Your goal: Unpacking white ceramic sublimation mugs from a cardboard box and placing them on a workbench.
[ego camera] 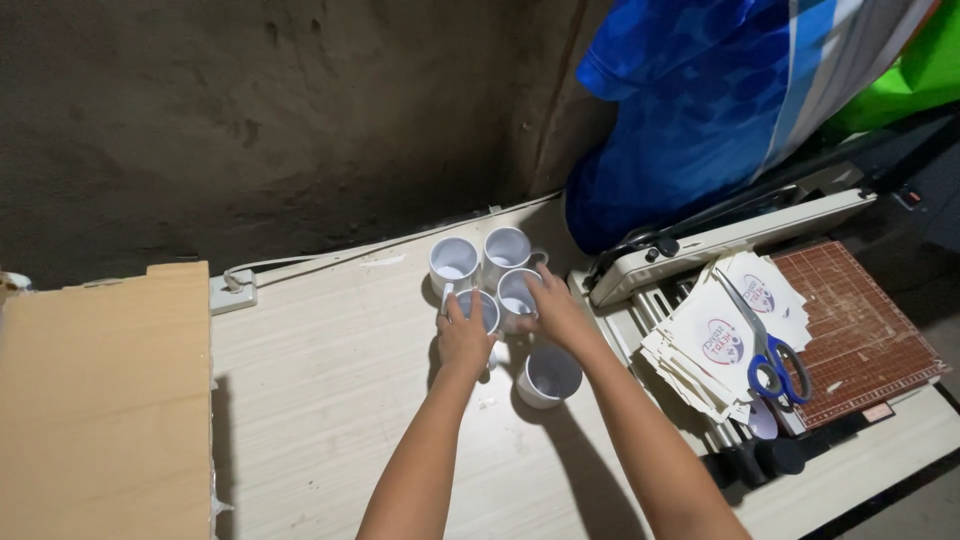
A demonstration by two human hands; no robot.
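Several white mugs stand in a cluster on a pale wooden table [330, 400]. My left hand [463, 338] grips one mug [482, 303] from its near side. My right hand [556, 310] wraps around another mug [516, 290] beside it. Two more mugs [453, 260] [506, 247] stand just behind, close to the wall. A fifth mug [550, 376] sits nearer to me, between my forearms, untouched.
A paper cutter [850, 320] with a brown grid board lies at the right. On it sit a stack of printed paper sheets [715, 345] and blue-handled scissors [775, 360]. A cardboard box [100, 400] fills the left. Blue fabric [690, 110] hangs at the back right.
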